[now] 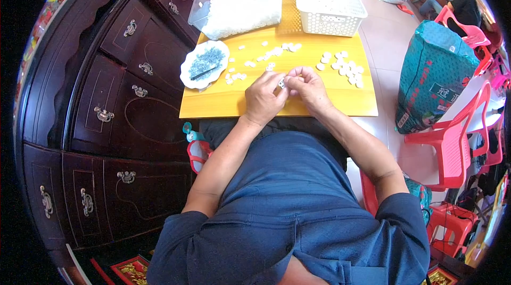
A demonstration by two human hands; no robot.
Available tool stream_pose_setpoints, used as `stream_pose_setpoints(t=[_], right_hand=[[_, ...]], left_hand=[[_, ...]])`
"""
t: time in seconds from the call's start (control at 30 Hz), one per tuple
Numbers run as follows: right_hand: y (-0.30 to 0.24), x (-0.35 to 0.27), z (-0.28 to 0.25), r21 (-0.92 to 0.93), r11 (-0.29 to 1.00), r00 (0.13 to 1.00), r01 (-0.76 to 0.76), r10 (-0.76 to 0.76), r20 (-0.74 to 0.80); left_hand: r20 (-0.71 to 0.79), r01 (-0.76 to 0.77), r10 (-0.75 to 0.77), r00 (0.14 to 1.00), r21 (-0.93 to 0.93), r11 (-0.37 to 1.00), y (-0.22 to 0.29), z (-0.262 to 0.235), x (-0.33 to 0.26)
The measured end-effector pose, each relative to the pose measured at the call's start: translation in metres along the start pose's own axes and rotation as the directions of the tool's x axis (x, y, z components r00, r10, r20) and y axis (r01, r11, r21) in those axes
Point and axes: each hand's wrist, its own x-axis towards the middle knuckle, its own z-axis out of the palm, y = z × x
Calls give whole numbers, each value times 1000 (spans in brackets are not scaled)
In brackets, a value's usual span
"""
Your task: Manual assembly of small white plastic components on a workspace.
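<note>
In front of me, over the table's near edge, my left hand (264, 96) pinches a small white piece (281, 83) with dark spots on it. My right hand (311, 90) is closed at the same piece, its thumb and fingertips pressed together against it. Fingers cover most of the piece, so its full shape is hidden. Just beyond the hands lie scattered small white pieces (277, 51). Farther right is a group of round white pieces (342, 65). Left of my hands, a white scalloped dish (185, 76) holds many tiny dark bluish bits, with a thin dark stick (206, 72) across them.
A clear plastic tub (199, 14) full of white pieces stands at the back of the yellow table (234, 104), beside a white perforated basket (332, 28). Dark wooden drawers (154, 178) line the left. A teal bag (434, 75) and red plastic chairs (452, 146) stand right.
</note>
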Motion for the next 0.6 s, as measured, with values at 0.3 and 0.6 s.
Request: stream_pose_setpoints(t=[0.3,0.6], right_hand=[[-1,-5,6,80,996,998,-48,51,-30],[-3,-8,2,129,991,998,-33,40,-52]], left_hand=[[-2,-108,108,994,79,991,-4,-4,-1],[5,-163,163,987,65,984,-6,-1,2]])
